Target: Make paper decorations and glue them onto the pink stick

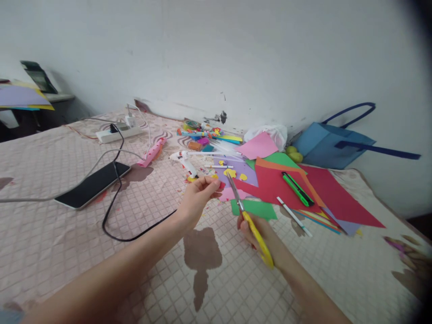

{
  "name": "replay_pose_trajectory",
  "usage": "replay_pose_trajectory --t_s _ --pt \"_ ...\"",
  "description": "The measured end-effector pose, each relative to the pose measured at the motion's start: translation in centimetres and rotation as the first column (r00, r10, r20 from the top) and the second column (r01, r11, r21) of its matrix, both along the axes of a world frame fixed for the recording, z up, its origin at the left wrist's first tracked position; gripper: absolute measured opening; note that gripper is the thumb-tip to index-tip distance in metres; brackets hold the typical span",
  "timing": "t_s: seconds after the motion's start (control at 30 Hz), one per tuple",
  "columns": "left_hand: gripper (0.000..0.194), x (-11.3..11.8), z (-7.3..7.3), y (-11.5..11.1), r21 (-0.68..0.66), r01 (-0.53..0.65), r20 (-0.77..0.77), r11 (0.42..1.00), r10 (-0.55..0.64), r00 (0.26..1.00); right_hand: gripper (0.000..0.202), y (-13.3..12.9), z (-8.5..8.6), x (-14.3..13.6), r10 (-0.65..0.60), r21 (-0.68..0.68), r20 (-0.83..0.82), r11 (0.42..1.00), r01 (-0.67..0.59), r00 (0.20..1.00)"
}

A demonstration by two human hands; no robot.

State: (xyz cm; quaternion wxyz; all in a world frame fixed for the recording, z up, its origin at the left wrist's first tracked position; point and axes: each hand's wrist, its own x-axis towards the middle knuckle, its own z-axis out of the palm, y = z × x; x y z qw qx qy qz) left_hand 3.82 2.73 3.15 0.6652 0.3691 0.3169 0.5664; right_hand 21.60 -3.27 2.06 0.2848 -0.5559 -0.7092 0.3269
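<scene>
My right hand (258, 231) holds yellow-handled scissors (251, 220), their blades pointing up and away over a yellow flower cutout (230, 173). Left of the scissors, my left hand (201, 191) pinches a small red piece (222, 185) between thumb and fingers. Just beyond that hand a white glue gun (185, 163) rests on the table. Purple paper (248, 171) lies under the flower cutout, and green paper (258, 209) lies beside the scissor blades.
Red sheets (344, 193) and a green cutter (297, 189) lie to the right, before a blue bag (334, 141). On the left are a black phone (92, 184), a looping black cable (116, 198) and a power strip (118, 133). A wall stands behind.
</scene>
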Motion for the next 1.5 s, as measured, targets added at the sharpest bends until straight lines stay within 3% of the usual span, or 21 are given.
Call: replay_pose_trajectory --t_s 0.1,0.2,0.27,0.37,0.47,0.57,0.67,0.77,0.83,0.93,1.23,1.5 --pt "0.021 0.0 -0.2 -0.3 -0.061 0.075 -0.114 0.995 -0.082 0.990 0.033 1.5 -0.2 2.5 -0.190 0.112 0.260 0.980 0.166 0.947" --pt "0.023 0.1 -0.5 -0.6 -0.064 0.136 -0.176 0.989 -0.145 0.974 0.041 3.0 -0.8 5.3 -0.389 0.230 0.622 0.920 0.316 0.679" --pt "0.023 0.2 -0.9 -0.7 -0.039 0.172 -0.183 0.984 -0.176 0.967 0.044 3.6 -1.3 6.8 -0.422 0.261 0.700 0.902 0.343 0.576" --pt "0.022 0.3 -1.4 -0.7 -0.015 0.232 -0.186 0.973 -0.230 0.955 0.041 4.1 -1.7 8.1 -0.464 0.312 0.724 0.880 0.358 0.511" --pt "0.020 0.3 -1.9 -0.5 -0.004 0.277 -0.199 0.961 -0.272 0.941 0.039 4.2 -1.7 8.3 -0.486 0.326 0.675 0.872 0.366 0.556" --pt "0.018 0.2 -2.0 -0.5 -0.015 0.284 -0.203 0.959 -0.281 0.938 0.041 4.1 -1.6 7.7 -0.480 0.277 0.518 0.877 0.393 0.708" --pt "0.020 0.2 -1.7 -0.6 -0.043 0.265 -0.197 0.963 -0.269 0.943 0.041 3.6 -1.5 6.2 -0.421 0.196 0.215 0.902 0.383 0.881" --pt "0.022 0.2 -1.4 -0.7 -0.076 0.259 -0.180 0.963 -0.269 0.946 0.043 2.5 -1.4 4.1 -0.271 0.019 -0.139 0.961 0.277 0.952" --pt "0.023 0.3 -1.5 -0.8 -0.098 0.274 -0.160 0.957 -0.287 0.945 0.042 1.7 -1.3 2.8 -0.204 -0.096 -0.335 0.979 0.183 0.920" --pt "0.021 0.5 -1.6 -1.2 -0.103 0.282 -0.167 0.954 -0.297 0.940 0.035 0.9 -1.2 1.1 -0.209 -0.181 -0.471 0.974 0.138 0.857" --pt "0.010 1.4 -1.4 -2.7 -0.064 0.268 -0.372 0.961 -0.272 0.888 0.022 0.4 -1.2 -0.8 -0.255 -0.172 -0.559 0.967 0.190 0.789" --pt "0.024 1.6 -2.1 -2.7 -0.108 0.319 -0.306 0.942 -0.337 0.890 0.023 0.5 -1.4 -0.5 -0.289 -0.163 -0.519 0.957 0.239 0.804"
